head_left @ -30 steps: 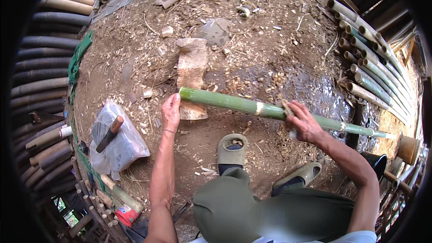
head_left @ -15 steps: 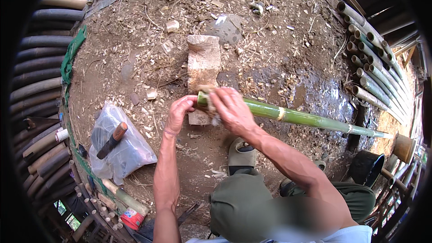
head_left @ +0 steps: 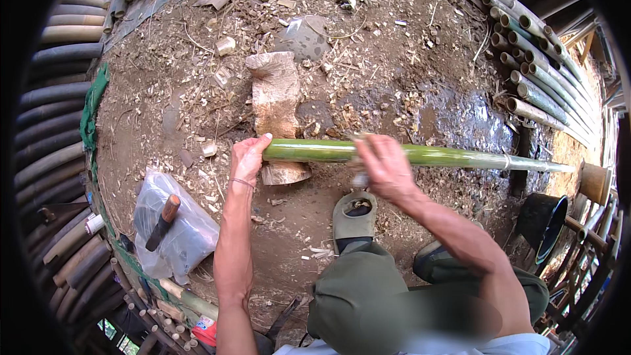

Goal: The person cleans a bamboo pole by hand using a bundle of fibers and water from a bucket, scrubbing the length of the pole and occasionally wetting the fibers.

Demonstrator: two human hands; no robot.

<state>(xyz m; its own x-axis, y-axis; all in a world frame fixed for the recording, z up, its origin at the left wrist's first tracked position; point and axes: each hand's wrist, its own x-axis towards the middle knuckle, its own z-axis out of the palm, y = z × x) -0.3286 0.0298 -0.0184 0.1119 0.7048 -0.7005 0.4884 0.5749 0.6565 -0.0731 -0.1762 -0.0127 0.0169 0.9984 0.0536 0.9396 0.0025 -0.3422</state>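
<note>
A long green bamboo pole [head_left: 453, 156] runs from my left hand out to the right, its near end lying across a pale, rough-hewn wooden block [head_left: 275, 102]. My left hand [head_left: 248, 158] grips that near end, with the thumb on top of the rim. Over the pole, further right, my right hand [head_left: 386, 168] is closed around it, pressing a frayed, pale-brown wad [head_left: 359, 159] to its surface. Most of the wad is hidden beneath the fingers, and motion blurs it. The pole's skin looks shiny and wet on both sides of that hand.
A hatchet-like tool with a wooden handle [head_left: 169, 213] lies on a clear plastic bag [head_left: 177, 246] at left. Bamboo stacks [head_left: 536, 69] stand at right, dark poles [head_left: 56, 98] at left. A black bucket [head_left: 544, 220] sits at lower right. Wood chips litter the dirt floor.
My right hand has slid rightward along the pole with the wad, away from the near end. My left hand still holds that end. The whole view has shifted slightly.
</note>
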